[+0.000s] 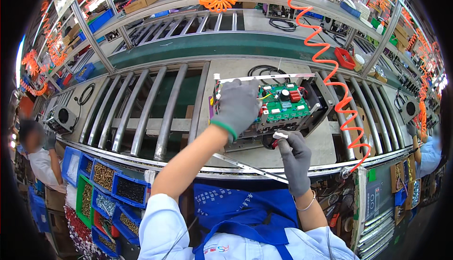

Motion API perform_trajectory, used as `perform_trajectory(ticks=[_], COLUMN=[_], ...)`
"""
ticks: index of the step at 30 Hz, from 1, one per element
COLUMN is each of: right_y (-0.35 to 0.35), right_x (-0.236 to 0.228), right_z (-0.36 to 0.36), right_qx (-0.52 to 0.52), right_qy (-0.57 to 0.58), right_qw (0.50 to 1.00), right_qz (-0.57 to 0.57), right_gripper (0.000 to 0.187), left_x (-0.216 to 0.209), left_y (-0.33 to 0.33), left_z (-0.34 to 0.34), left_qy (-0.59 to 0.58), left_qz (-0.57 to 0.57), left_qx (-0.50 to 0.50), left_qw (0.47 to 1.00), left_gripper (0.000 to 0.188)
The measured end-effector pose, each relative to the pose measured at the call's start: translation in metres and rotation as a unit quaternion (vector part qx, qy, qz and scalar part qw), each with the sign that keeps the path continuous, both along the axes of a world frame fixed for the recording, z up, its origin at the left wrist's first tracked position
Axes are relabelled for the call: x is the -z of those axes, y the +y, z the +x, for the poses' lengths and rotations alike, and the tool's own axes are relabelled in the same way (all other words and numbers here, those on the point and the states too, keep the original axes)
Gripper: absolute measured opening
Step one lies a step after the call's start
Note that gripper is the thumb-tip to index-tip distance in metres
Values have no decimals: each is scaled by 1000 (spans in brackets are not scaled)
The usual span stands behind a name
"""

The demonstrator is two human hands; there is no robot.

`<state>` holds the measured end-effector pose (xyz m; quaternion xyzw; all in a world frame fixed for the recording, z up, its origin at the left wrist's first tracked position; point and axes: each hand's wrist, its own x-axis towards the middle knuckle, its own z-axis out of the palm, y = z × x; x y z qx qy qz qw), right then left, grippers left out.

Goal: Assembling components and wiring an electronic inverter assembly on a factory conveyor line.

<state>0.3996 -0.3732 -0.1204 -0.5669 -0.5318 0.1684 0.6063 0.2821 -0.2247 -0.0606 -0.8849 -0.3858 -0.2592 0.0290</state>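
An open metal chassis with a green circuit board (286,107) in it sits before me on a pale board. My left hand (237,106), in a grey glove, reaches over the chassis's left part. Its fingers curl down there, and their tips and whatever they grip are hidden. Close to the chassis's near right side, my gloved right hand (295,160) is closed, pinching a small white connector (280,135) between thumb and fingers. A dark round part with some red shows just behind that hand. Yellow and red wires run across the circuit board.
Steel rollers (144,111) flank the pale work board (325,146). An orange coiled hose (347,113) hangs right of the chassis. Blue bins (130,190) of screws stand at lower left. A black cable (269,71) lies behind the chassis. Other people sit at far left and right.
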Motion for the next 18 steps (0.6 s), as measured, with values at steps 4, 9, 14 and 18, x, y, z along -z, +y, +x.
perform_trajectory(ticks=[4,9,14,18], right_y=[2,0,14,21], right_x=[0,5,16,14], right_z=[2,6,6,-1], right_qx=[0,-21,-46,-57], right_qy=[-10,118,126,137], right_qw=[999,991,990,989], right_qz=[52,-63,-38,-21], right_gripper=[21,27,25,22], left_x=[-5,-7,-32,-31], left_y=[19,17,17,19], left_z=[9,-13,-34,-24], left_qy=[38,-126,-176,75], left_qz=[-136,-333,-541,-219], left_qx=[17,150,212,159], left_qw=[990,922,794,960], left_gripper=[41,44,42,36])
